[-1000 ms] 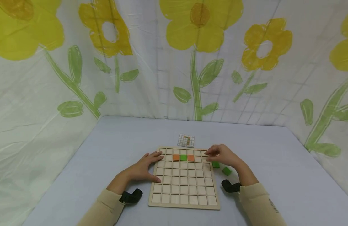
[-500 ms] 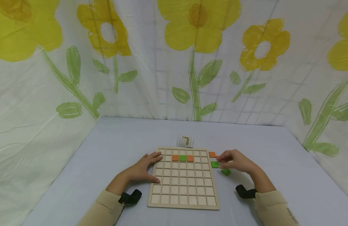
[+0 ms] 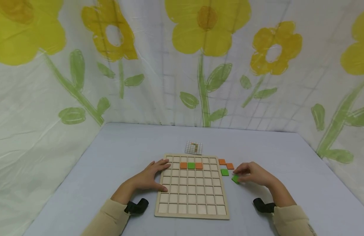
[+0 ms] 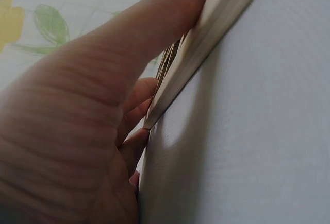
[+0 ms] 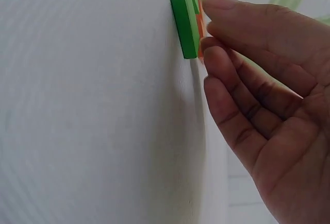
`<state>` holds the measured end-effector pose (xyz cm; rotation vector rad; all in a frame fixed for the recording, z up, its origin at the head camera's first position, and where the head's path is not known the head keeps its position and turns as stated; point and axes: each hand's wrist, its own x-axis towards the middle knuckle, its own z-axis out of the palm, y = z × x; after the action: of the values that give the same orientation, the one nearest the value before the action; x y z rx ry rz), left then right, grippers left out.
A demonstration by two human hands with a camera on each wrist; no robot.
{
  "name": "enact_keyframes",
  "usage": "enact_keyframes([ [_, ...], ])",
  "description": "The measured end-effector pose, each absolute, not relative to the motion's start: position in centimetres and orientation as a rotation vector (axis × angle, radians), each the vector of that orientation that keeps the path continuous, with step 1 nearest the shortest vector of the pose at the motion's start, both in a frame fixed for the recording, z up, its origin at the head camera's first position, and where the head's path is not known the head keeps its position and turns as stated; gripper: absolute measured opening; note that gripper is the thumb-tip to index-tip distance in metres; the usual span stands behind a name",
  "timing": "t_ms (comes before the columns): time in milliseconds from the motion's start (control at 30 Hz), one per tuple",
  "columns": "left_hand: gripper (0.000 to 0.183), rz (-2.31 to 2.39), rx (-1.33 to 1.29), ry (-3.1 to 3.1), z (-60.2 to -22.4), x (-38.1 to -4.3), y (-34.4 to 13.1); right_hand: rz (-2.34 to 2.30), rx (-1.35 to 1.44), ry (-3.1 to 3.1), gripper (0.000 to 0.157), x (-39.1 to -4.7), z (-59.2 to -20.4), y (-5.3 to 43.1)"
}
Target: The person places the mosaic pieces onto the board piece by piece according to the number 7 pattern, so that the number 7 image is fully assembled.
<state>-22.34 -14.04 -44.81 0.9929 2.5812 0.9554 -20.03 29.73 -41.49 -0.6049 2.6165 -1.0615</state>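
A wooden grid board (image 3: 192, 215) lies on the table, its second row from the back bearing an orange tile (image 3: 183, 165), a green tile (image 3: 191, 166) and another orange tile (image 3: 198, 166). My left hand (image 3: 144, 177) rests on the board's left edge, thumb and fingers spread wide; the left wrist view shows the thumb on the rim. Right of the board, my right hand (image 3: 254, 173) hovers at a loose green tile (image 5: 185, 23). In the right wrist view its bent fingertips and thumb are right beside that tile, not closed round it.
Two loose orange tiles (image 3: 230, 166) and another green tile (image 3: 224, 172) lie between the board and my right hand. Behind the board is a small card (image 3: 193, 147) printed with a coloured grid pattern. A flower-printed curtain (image 3: 158, 82) hangs behind the table.
My right hand has moved from the board's upper right edge toward the right and nearer to me, uncovering the loose orange tiles. My left hand stays on the board.
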Motion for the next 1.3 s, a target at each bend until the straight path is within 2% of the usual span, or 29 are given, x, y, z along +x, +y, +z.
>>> enact_keyframes([
  [433,0.093,0.941,0.97,2.583,-44.9,-22.2,-14.0,-1.113,-0.634,2.54,0.034,-19.7,-42.1,30.5],
  [767,0.094,0.941,0.997,2.593,-45.0,-22.3,-14.0,-1.045,-0.66,2.626,0.025,-19.8,-42.2,30.2],
  [1300,0.094,0.932,0.97,2.601,-44.9,-22.3,-13.9,-1.036,-0.514,2.719,0.024,-19.6,-42.1,29.5],
])
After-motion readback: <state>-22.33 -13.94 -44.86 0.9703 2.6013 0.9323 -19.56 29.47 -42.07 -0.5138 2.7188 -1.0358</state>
